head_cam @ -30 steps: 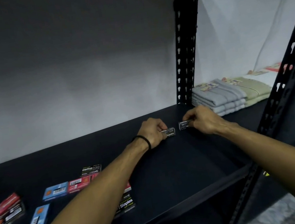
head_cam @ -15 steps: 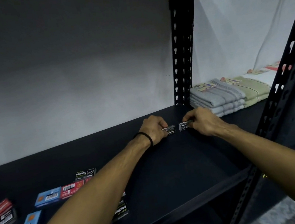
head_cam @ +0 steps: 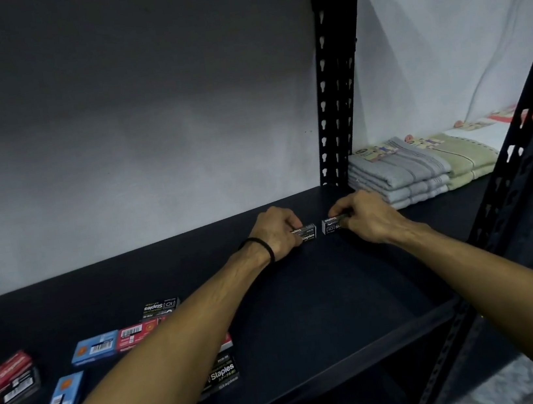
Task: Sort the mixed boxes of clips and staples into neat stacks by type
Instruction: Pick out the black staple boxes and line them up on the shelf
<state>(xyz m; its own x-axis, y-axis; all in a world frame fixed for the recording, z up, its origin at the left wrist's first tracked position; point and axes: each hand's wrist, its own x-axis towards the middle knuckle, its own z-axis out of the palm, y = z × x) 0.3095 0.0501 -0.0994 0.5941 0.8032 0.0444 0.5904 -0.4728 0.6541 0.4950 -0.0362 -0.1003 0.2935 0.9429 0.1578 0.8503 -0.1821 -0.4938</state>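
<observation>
Two small black boxes marked "Staples" are held at the back of a dark shelf (head_cam: pixel 308 315), seen from the single head view. One, the left staples box (head_cam: pixel 307 232), is gripped at its left end by the left hand (head_cam: pixel 274 233), whose fingers are curled closed around it; a black band (head_cam: pixel 261 245) is worn on that wrist. The other, the right staples box (head_cam: pixel 331 225), is pinched at its right end by the closed fingers of the right hand (head_cam: pixel 365 218). Both boxes are set down on the shelf surface, side by side, with a narrow gap left between them. Just behind and to the right, a perforated black upright (head_cam: pixel 333 89) is seen, and beyond it a pile of folded towels (head_cam: pixel 408 171) is stacked against a white wall. Toward the front left of the shelf, unsorted boxes are scattered well apart from the hands: another black staples box (head_cam: pixel 160 308) lies flat, a blue box (head_cam: pixel 94 346) and a red box (head_cam: pixel 133 335) are laid end to end just in front of it, and a further black box printed "Staples" (head_cam: pixel 222 374) is partly hidden under the left forearm. At the far left edge a red and black box (head_cam: pixel 6 380) and two more blue boxes (head_cam: pixel 62 400) are placed loosely.
</observation>
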